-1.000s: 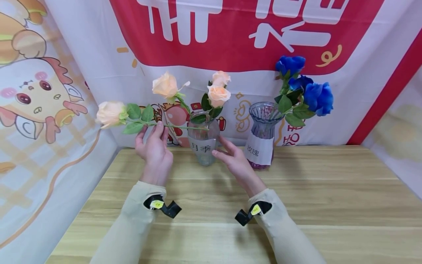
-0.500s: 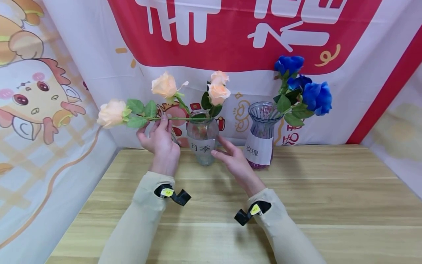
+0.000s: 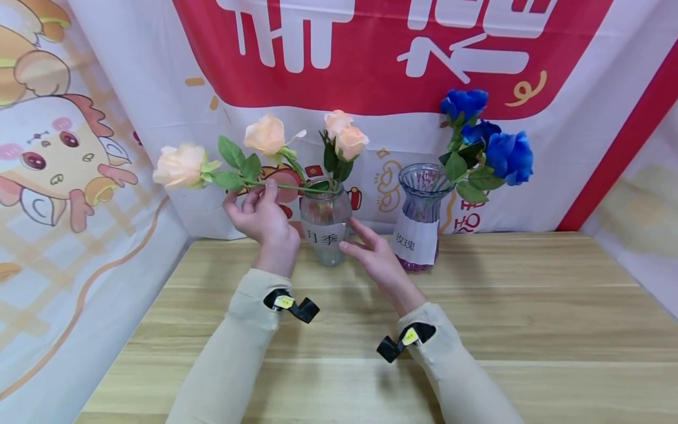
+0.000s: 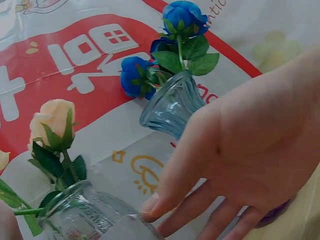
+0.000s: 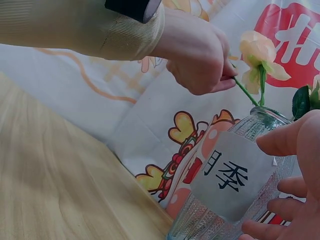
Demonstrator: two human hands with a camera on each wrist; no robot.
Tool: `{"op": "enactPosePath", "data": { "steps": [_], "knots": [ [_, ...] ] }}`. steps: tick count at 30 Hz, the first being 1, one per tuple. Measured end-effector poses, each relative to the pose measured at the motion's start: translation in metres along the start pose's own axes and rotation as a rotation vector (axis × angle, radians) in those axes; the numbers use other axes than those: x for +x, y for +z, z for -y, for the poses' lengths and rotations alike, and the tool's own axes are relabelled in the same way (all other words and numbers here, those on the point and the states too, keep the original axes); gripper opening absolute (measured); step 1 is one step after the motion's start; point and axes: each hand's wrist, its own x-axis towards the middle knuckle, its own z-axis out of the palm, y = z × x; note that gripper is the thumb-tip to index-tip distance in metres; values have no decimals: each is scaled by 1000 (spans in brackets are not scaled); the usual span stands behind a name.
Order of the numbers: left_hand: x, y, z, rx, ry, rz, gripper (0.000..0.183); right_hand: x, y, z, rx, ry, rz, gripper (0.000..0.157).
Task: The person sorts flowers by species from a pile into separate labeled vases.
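In the head view my left hand (image 3: pixel 265 218) pinches the green stem of a peach rose (image 3: pixel 182 166). The bloom points left, and the stem lies nearly level, its cut end at the mouth of the clear glass vase (image 3: pixel 325 241). Several peach roses stand in that vase; one bloom (image 3: pixel 265 134) leans left, two lean together at the right. My right hand (image 3: pixel 378 259) rests against the vase's right side with thumb and fingers fairly straight, as the right wrist view also shows near the white paper label (image 5: pixel 232 175).
A bluish glass vase (image 3: pixel 424 203) with a paper label and purplish base stands right of the clear one. It holds blue roses (image 3: pixel 508 156) leaning right. Both vases stand at the back of the wooden table (image 3: pixel 339 365), close to a printed cloth backdrop (image 3: pixel 402 94).
My left hand has moved right and slightly up, bringing the stem's end to the vase mouth; the held bloom has risen. The two right peach blooms have shifted slightly left. My right hand stays put.
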Motion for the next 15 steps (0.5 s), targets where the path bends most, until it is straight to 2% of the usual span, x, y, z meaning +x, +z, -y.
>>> {"op": "enactPosePath", "data": {
  "steps": [11, 15],
  "knots": [
    [-20, -1, 26, 111, 71, 110, 53, -1, 1, -1, -3, -11, -10, 72],
    [-23, -3, 33, 192, 69, 136, 56, -1, 0, 0, -8, -6, -10, 71]
  ]
}}
